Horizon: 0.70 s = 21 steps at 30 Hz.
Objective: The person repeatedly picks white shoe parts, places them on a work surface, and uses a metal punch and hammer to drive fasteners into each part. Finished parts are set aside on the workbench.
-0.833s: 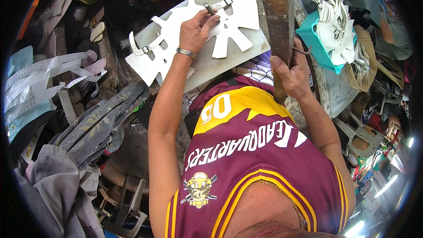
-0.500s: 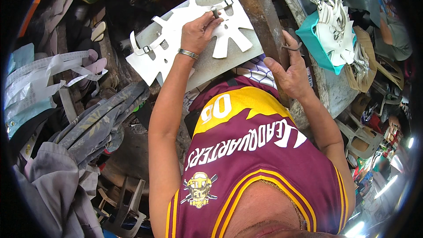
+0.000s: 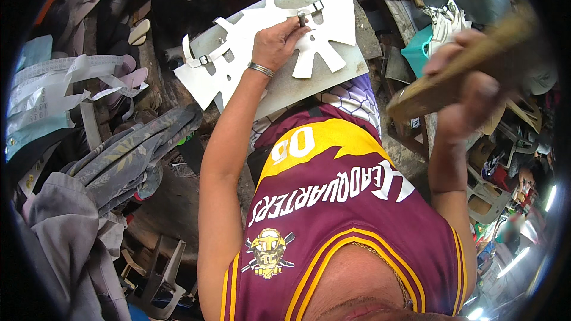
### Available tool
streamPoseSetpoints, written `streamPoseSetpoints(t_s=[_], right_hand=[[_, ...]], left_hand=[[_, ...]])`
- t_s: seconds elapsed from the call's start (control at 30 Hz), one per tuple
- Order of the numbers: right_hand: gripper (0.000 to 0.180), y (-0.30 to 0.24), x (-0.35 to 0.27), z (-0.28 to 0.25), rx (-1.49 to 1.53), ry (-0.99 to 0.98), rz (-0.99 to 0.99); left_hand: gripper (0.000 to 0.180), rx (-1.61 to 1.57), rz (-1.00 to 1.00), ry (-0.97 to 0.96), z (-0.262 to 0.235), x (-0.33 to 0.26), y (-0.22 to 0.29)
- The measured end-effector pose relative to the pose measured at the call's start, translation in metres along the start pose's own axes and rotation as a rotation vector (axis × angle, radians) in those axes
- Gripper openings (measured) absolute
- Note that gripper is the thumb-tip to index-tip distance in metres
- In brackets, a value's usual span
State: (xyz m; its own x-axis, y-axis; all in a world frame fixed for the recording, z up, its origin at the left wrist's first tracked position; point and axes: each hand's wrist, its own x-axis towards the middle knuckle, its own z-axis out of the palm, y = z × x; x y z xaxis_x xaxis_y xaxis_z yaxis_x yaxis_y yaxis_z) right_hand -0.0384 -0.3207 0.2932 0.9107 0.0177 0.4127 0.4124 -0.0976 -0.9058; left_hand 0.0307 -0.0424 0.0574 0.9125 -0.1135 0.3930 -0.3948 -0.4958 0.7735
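Observation:
White cut-out shoe uppers [image 3: 237,38] with small buckled straps lie on a pale grey board [image 3: 351,66] over my lap. My left hand [image 3: 277,44] rests on the right-hand piece, thumb and fingers pinching a short dark metal punch [image 3: 301,20] upright against the white material, near a buckle. Off to the right, my right hand [image 3: 467,92] is raised, its fingers wrapped round a thick brown wooden block [image 3: 440,80]. Motion blurs the hand and the block's far end. The block is apart from the board and the punch.
A teal bin [image 3: 418,49] of white cut pieces stands at the right, partly hidden by the block. Measuring-tape-like printed strips [image 3: 59,92] and crumpled grey cloth [image 3: 77,244] lie at the left. Plastic chairs [image 3: 163,285] stand lower left and right.
My right hand has lifted the wooden block from beside the board, up and to the right. My left hand still pinches the punch; the board and white pieces appear shifted slightly right and down.

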Motion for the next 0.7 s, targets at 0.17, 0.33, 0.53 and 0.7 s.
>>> streamPoseSetpoints(t_s=[0.17, 0.33, 0.53, 0.7], right_hand=[[0.089, -0.022, 0.009, 0.003, 0.197, -0.081, -0.190], [0.081, 0.028, -0.024, 0.018, -0.769, -0.772, 0.544], [0.085, 0.034, -0.029, 0.025, -0.437, -0.306, 0.066], [0.090, 0.041, -0.032, 0.016, -0.204, -0.246, 0.153]], left_hand=[[0.021, 0.031, -0.001, -0.025, -0.002, -0.001, 0.000], [0.022, 0.137, 0.000, -0.085, -0.005, 0.000, 0.000], [0.032, 0.146, -0.109, -0.069, -0.005, 0.001, 0.008], [0.038, -0.229, -0.353, -0.054, -0.012, 0.013, 0.009]])
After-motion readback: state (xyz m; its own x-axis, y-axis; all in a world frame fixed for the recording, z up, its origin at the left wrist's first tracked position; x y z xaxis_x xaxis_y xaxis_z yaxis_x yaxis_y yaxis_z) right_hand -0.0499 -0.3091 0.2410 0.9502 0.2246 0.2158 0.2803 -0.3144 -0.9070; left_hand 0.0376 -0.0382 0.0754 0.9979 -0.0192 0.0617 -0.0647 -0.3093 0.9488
